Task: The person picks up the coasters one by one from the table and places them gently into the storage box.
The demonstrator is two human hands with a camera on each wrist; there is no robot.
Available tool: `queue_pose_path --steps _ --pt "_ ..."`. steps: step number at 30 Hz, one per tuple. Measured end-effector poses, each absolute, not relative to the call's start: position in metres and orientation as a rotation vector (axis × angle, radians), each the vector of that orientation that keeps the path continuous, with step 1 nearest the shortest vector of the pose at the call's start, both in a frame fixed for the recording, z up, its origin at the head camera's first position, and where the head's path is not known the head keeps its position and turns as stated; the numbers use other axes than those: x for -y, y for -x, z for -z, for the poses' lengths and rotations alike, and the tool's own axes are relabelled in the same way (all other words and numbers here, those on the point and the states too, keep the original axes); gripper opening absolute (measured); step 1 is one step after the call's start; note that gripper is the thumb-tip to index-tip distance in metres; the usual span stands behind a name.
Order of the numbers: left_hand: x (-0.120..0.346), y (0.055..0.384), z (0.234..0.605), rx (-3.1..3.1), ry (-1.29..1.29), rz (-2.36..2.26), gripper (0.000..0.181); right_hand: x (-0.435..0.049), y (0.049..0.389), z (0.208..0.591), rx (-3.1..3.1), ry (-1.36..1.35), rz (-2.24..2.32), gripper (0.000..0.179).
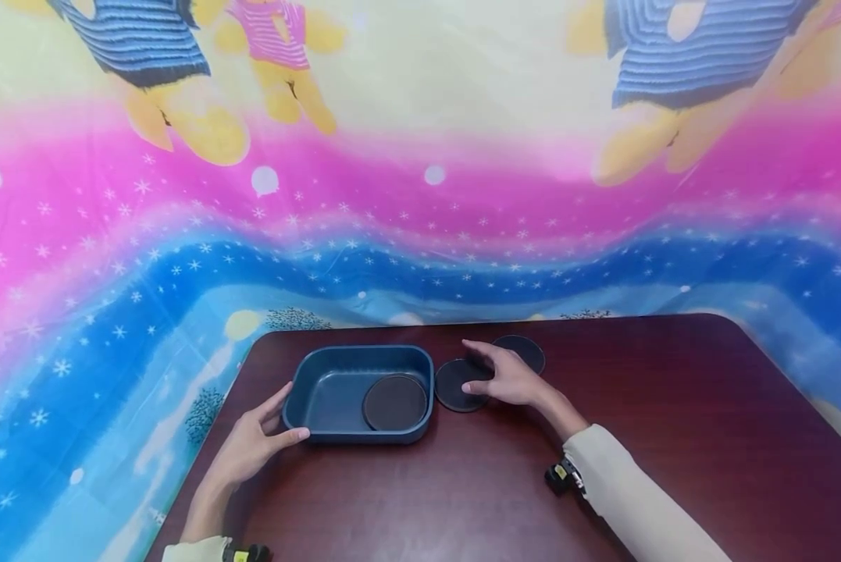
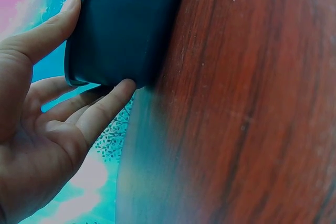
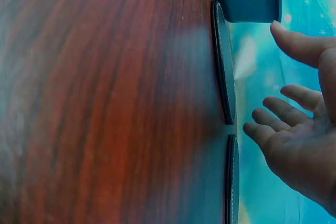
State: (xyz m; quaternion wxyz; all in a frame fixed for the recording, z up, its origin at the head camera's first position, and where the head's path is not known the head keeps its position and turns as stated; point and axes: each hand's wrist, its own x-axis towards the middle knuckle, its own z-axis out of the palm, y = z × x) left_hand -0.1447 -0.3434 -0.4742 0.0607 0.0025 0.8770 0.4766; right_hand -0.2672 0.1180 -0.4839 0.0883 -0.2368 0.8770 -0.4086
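A dark blue rectangular container (image 1: 332, 390) stands at the table's left, with a round dark brown coaster (image 1: 395, 402) in its right end. At its front left corner my left hand (image 1: 251, 445) holds it, thumb at the rim and fingers along the left end wall. Just right of the container lies a second coaster (image 1: 454, 388), and a third coaster (image 1: 525, 353) is behind it to the right. My right hand (image 1: 507, 378) hovers over these two, fingers spread and holding nothing. Stitched edges show on the near coaster (image 3: 224, 66) in the right wrist view.
The table (image 1: 645, 421) is glossy reddish-brown wood with rounded back corners. Behind it and to both sides hangs a printed cloth (image 1: 420, 195) with snowflakes and bears. Dark wrist devices (image 1: 564, 474) sit at the cuffs of the light sleeves.
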Motion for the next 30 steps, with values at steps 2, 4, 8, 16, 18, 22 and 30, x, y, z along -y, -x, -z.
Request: queue_pose_path --steps 2,4,8,16,18,22,30 --pt "0.3432 0.1450 0.4739 -2.652 -0.003 -1.441 0.093 -0.1179 0.2678 0.4839 -2.583 0.695 1.267 0.085" --pt "0.3429 0.1450 0.4735 -2.650 0.001 -1.443 0.093 -0.1176 0.2683 0.4841 -2.569 0.690 1.293 0.084" --pt "0.3421 0.1445 0.4733 -2.656 0.001 -1.432 0.093 -0.1166 0.2704 0.4874 -2.581 0.690 1.291 0.083" --pt "0.3407 0.1438 0.4725 -2.653 0.017 -1.440 0.093 -0.1169 0.2710 0.4889 -2.605 0.673 1.259 0.082" --pt "0.3407 0.1440 0.4724 -2.655 0.018 -1.434 0.093 -0.1181 0.2706 0.4882 -2.620 0.662 1.244 0.082" --pt "0.3413 0.1441 0.4724 -2.650 0.023 -1.438 0.093 -0.1193 0.2705 0.4879 -2.634 0.669 1.215 0.081" --pt "0.3415 0.1447 0.4739 -2.658 0.017 -1.427 0.093 -0.1164 0.2701 0.4897 -2.670 0.686 1.092 0.084"
